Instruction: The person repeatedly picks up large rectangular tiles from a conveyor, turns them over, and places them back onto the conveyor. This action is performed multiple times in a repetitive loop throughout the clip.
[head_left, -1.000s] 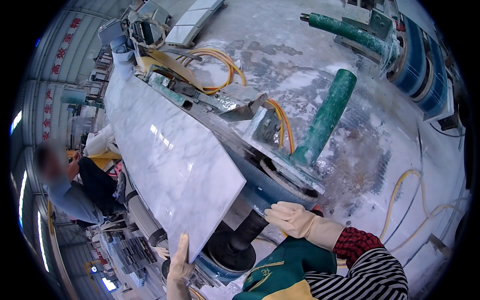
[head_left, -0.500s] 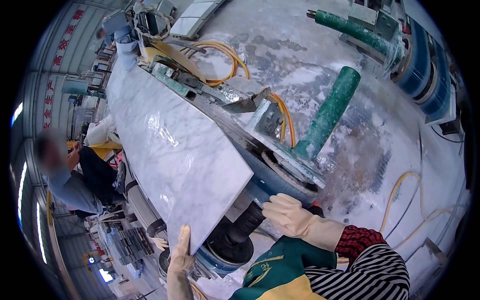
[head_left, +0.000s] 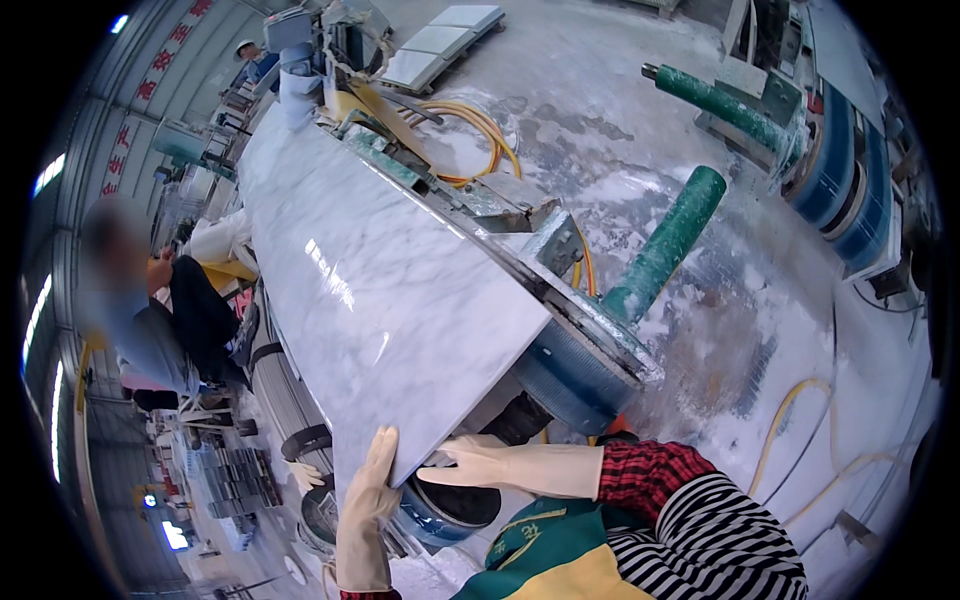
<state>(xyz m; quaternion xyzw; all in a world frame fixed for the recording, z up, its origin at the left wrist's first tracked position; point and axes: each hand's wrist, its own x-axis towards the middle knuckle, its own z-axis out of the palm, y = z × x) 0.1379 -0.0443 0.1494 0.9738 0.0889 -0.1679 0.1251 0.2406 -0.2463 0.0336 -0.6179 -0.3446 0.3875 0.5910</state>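
A large white marble slab [head_left: 360, 240] with grey veining lies across a machine, its polished face up. My left hand [head_left: 370, 505], in a cream rubber glove, rests at the slab's near corner with straight fingers lying along its surface. Its thumb is hard to make out. My right hand [head_left: 480, 467], in a matching glove, reaches left to the slab's near edge, fingers stretched and apart. Its fingertips are close to the left hand; whether they press on the edge, I cannot tell. Below the slab is a blue-sided wheel [head_left: 445, 515], partly hidden by the right hand.
A blue belt drum [head_left: 575, 370] and a green post [head_left: 668, 240] stand right of the slab. Yellow hoses [head_left: 490, 135] coil on the wet floor. At left a person [head_left: 150, 310] sits beside a grey roller [head_left: 285, 390]. More blue drums [head_left: 865, 200] stand at far right.
My right hand has moved left and down, from beside the blue drum to the slab's near edge. The slab has shifted away from me relative to the machine. My left hand stays at its corner.
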